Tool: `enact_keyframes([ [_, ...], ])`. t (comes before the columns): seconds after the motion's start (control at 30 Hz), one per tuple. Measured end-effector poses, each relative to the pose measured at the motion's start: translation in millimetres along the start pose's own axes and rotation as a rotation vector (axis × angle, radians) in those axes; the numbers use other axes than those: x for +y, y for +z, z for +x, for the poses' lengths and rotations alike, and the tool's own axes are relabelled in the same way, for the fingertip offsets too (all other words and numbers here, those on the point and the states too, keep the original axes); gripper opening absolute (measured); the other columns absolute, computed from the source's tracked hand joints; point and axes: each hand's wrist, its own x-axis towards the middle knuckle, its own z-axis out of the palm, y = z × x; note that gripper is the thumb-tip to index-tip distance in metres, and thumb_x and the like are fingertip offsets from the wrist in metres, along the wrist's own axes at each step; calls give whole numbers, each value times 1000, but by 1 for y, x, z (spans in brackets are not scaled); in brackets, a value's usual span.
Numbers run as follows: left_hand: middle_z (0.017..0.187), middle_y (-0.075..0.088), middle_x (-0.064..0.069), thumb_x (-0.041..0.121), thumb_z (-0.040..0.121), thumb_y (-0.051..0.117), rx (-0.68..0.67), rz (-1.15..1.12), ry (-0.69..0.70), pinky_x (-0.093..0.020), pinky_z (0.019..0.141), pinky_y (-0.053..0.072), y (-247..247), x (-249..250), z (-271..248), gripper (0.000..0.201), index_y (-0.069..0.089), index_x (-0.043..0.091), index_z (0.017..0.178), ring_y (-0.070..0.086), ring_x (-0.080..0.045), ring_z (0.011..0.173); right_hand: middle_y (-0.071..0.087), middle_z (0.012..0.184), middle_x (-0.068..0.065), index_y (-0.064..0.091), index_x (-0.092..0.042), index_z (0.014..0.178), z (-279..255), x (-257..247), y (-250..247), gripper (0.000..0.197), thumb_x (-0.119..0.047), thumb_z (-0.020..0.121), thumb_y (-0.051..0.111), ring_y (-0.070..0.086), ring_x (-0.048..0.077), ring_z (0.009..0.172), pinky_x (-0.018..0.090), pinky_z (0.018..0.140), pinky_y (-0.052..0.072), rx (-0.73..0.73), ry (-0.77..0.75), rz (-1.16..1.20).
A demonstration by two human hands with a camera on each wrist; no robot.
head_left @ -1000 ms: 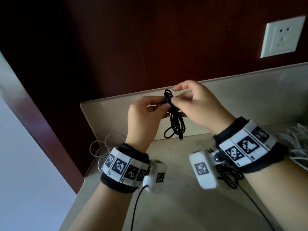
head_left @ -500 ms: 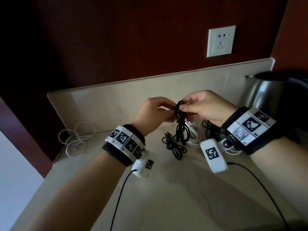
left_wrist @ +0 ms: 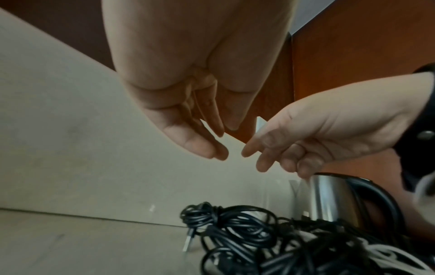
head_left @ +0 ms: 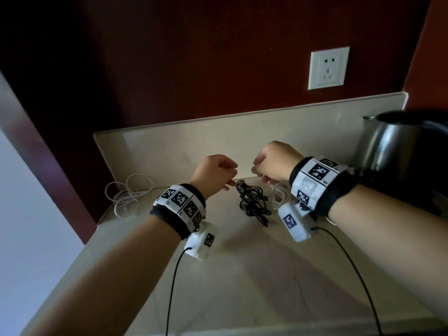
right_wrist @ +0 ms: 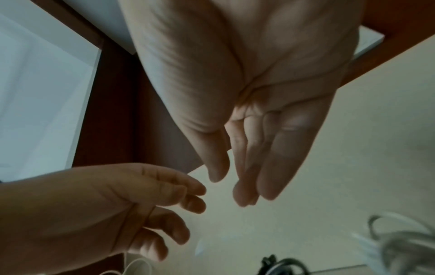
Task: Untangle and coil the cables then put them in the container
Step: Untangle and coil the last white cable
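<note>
Black tangled cables (head_left: 252, 202) lay on our beige stone counter (head_left: 242, 275) (untouched) below our empty, loosely open left hand (head_left: 214, 174) and right hand (head_left: 274, 163).

1. Two hands, a left hand (head_left: 213, 174) and a right hand (head_left: 274, 163), both empty with loosely bent fingers;
2. One heap of black cables (head_left: 253, 202) at the centre, the number of cables in it beyond telling;
3. One bundle of white cables (head_left: 281, 195) just right of the black;
4. One loose white cable (head_left: 128, 192) at the far left;
5. One steel kettle (head_left: 392, 141) at the far right;
6. One wall socket (head_left: 328, 67);
7. Two wristbands (head_left: 180, 204) with printed markers, one on each wrist.
</note>
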Motion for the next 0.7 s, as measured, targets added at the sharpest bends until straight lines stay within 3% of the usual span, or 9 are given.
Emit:
enact_keyframes([
  [0.1, 86, 66, 0, 6, 94, 58, 36, 37, -27, -29, 61, 58, -20, -12, 3, 9, 66, 10, 98, 70, -14, 66, 76, 81, 7, 72, -6, 99, 5, -19, 18, 18, -21, 91, 67, 75, 23, 78, 39, 78, 62, -112, -15, -73],
  [0.27, 81, 68, -1, 6, 93, 58, 88, 95, -56, -35, 63, 60, -64, -33, 4, 12, 65, 15, 90, 72, -15, 66, 76, 84, 8, 71, -6, 95, 20, -65, 61, 22, -27, 91, 67, 75, 24, 79, 35, 74, 61, -250, -78, -136],
  [0.37, 83, 68, -3, 4, 94, 57, 154, 72, -96, -32, 57, 60, -104, -45, 2, 15, 66, 15, 88, 71, -16, 63, 76, 88, 8, 72, -4, 97, 31, -101, 93, 29, -32, 91, 66, 75, 22, 80, 38, 79, 61, -373, -155, -257],
  [0.47, 87, 68, -6, 1, 96, 52, 209, -7, -148, -27, 50, 56, -147, -59, -4, 19, 65, 12, 88, 68, -14, 58, 76, 93, 10, 68, -3, 109, 42, -135, 125, 36, -35, 94, 61, 74, 21, 81, 37, 79, 61, -477, -221, -369],
  [0.57, 83, 66, -7, -4, 96, 46, 267, -18, -185, -25, 45, 52, -188, -79, -12, 28, 64, 12, 82, 64, -10, 48, 73, 108, 13, 63, -3, 125, 54, -164, 156, 41, -34, 98, 56, 65, 20, 80, 26, 66, 50, -519, -355, -438],
  [0.63, 77, 64, -8, -8, 94, 46, 288, -10, -223, -25, 45, 51, -208, -94, -15, 30, 64, 11, 79, 62, -12, 46, 68, 119, 12, 59, -4, 132, 59, -179, 174, 42, -31, 99, 56, 61, 20, 87, 26, 70, 47, -516, -429, -469],
  [0.7, 72, 62, -10, -11, 92, 48, 302, -25, -264, -25, 43, 51, -219, -106, -17, 29, 64, 9, 79, 61, -16, 45, 68, 114, 10, 59, -5, 131, 63, -186, 195, 40, -29, 99, 56, 58, 19, 80, 26, 69, 45, -518, -482, -555],
])
